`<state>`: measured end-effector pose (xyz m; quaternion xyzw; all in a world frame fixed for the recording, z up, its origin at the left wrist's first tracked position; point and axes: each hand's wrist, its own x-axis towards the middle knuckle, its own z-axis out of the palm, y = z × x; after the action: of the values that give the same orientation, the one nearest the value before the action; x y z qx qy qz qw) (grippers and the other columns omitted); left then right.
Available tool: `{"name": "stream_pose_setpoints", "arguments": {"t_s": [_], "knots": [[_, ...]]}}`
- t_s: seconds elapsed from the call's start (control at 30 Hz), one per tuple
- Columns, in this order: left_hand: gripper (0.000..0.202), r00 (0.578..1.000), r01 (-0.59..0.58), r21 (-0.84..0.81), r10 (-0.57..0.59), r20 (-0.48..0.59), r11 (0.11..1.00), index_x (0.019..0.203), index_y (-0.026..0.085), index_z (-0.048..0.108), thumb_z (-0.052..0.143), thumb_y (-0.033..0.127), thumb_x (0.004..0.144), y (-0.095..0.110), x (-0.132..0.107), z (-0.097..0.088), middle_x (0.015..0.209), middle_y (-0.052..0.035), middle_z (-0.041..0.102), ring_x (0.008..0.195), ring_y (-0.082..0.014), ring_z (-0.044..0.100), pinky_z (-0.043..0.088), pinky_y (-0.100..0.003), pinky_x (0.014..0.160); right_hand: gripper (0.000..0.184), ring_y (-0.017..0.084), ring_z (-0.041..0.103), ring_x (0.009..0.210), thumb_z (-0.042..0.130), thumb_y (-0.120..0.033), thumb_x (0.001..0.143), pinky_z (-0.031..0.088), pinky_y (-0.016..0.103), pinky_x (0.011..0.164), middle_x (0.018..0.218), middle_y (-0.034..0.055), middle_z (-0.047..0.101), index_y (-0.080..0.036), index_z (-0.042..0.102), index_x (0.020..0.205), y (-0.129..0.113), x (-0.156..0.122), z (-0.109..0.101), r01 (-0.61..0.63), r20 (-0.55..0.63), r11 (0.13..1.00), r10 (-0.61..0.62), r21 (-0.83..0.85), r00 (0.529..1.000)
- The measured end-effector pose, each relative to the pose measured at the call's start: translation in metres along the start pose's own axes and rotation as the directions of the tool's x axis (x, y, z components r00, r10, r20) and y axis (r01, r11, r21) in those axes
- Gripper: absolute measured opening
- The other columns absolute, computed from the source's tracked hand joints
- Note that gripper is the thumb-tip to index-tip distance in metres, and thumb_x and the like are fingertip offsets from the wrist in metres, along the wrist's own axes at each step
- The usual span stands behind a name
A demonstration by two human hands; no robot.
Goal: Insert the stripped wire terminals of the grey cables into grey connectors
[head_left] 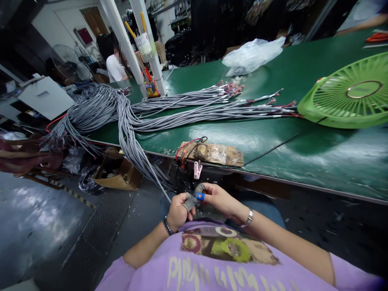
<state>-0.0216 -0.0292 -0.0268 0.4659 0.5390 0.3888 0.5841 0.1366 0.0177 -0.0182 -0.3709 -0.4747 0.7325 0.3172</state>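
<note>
Both my hands meet below the table edge, in front of my purple shirt. My left hand (177,211) is curled into a fist with grey tape round a finger, pinching the end of a grey cable (157,182) that runs down off the table. My right hand (218,199) is closed too, with a blue wrap on a fingertip, its fingertips touching the same cable end. A big bundle of grey cables (127,117) with red and white stripped ends lies across the green table (318,157) and hangs over its near edge.
A worn wooden block (216,153) with red wires and a pink clip sits at the table edge. A green fan grille (353,93) lies at right, a clear plastic bag (254,54) farther back. A cardboard box (117,173) stands on the floor; a person sits far left.
</note>
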Motion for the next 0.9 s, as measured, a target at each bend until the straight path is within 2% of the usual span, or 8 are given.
{"name": "stream_pose_setpoints", "arguments": {"t_s": [0.17,0.27,0.43,0.5,0.6,0.63,0.73,0.9], "knots": [[0.039,1.000,0.001,0.010,-0.001,-0.005,1.000,0.056,0.016,0.050,0.057,0.048,0.077,-0.001,0.001,0.001,0.042,0.0033,0.051,0.029,-0.0054,0.040,0.024,-0.018,0.033,0.024,0.010,0.046,0.057,0.072,-0.036,0.065,0.035,0.024,0.057,0.063,-0.0015,0.058,-0.016,0.061,0.070,0.001,0.000,0.001,0.032,-0.005,0.999,-0.032,0.009,0.999],[0.039,0.999,0.006,0.069,-0.009,0.045,0.998,0.057,0.016,0.050,0.056,0.049,0.077,0.003,0.000,0.002,0.044,0.0034,0.051,0.030,-0.0054,0.041,0.027,-0.018,0.034,0.024,0.009,0.046,0.056,0.072,-0.036,0.065,0.036,0.024,0.056,0.061,-0.0020,0.058,-0.015,0.061,0.068,0.002,0.000,0.004,0.035,-0.019,0.999,-0.035,0.020,0.999],[0.039,0.999,-0.001,0.106,-0.004,0.053,0.994,0.058,0.016,0.050,0.056,0.050,0.076,0.008,-0.001,0.003,0.044,0.0036,0.051,0.031,-0.0058,0.042,0.028,-0.018,0.034,0.023,0.007,0.046,0.051,0.073,-0.031,0.062,0.036,0.020,0.050,0.057,-0.0035,0.056,-0.015,0.058,0.066,0.006,0.006,0.010,-0.062,-0.116,0.981,0.084,0.183,0.990],[0.039,0.998,-0.001,0.104,-0.006,0.069,0.995,0.058,0.016,0.051,0.058,0.050,0.075,0.008,-0.003,0.004,0.045,0.0031,0.052,0.031,-0.0060,0.043,0.028,-0.018,0.033,0.018,0.006,0.045,0.047,0.072,-0.026,0.063,0.036,0.019,0.046,0.055,-0.0036,0.056,-0.016,0.057,0.065,0.004,0.010,0.006,-0.101,-0.203,0.954,0.163,0.283,0.966],[0.040,0.994,0.019,0.076,-0.027,0.102,0.997,0.058,0.015,0.053,0.060,0.051,0.073,0.006,-0.005,0.004,0.044,0.0028,0.053,0.031,-0.0058,0.043,0.029,-0.017,0.033,0.014,0.006,0.046,0.045,0.070,-0.016,0.067,0.041,0.018,0.045,0.058,-0.0035,0.057,-0.018,0.056,0.067,-0.001,0.015,-0.007,-0.059,-0.385,0.895,0.249,0.442,0.889],[0.040,0.996,0.027,0.045,-0.031,0.087,0.999,0.060,0.015,0.054,0.060,0.052,0.073,0.006,-0.005,0.004,0.045,0.0027,0.053,0.030,-0.0056,0.043,0.028,-0.017,0.033,0.012,0.006,0.047,0.047,0.068,-0.015,0.069,0.042,0.018,0.046,0.060,-0.0030,0.057,-0.018,0.057,0.069,-0.003,0.015,-0.011,-0.026,-0.371,0.878,0.229,0.479,0.900],[0.040,1.000,0.010,-0.091,-0.011,-0.010,0.996,0.065,0.014,0.057,0.061,0.053,0.072,0.005,-0.004,0.003,0.046,0.0024,0.055,0.030,-0.0052,0.042,0.027,-0.017,0.031,0.007,0.007,0.051,0.049,0.063,-0.021,0.077,0.046,0.019,0.048,0.064,-0.0002,0.060,-0.017,0.059,0.073,-0.003,0.014,-0.018,-0.073,-0.232,0.837,0.233,0.542,0.945],[0.036,0.998,-0.036,-0.231,0.023,-0.060,0.972,0.064,0.014,0.056,0.062,0.048,0.074,0.012,0.003,0.009,0.046,0.0014,0.057,0.028,-0.0056,0.044,0.024,-0.016,0.029,0.028,0.009,0.055,0.055,0.053,-0.040,0.085,0.046,0.020,0.051,0.073,0.0046,0.063,-0.015,0.061,0.076,-0.003,0.020,-0.018,-0.147,-0.089,0.822,0.232,0.549,0.969]]}}
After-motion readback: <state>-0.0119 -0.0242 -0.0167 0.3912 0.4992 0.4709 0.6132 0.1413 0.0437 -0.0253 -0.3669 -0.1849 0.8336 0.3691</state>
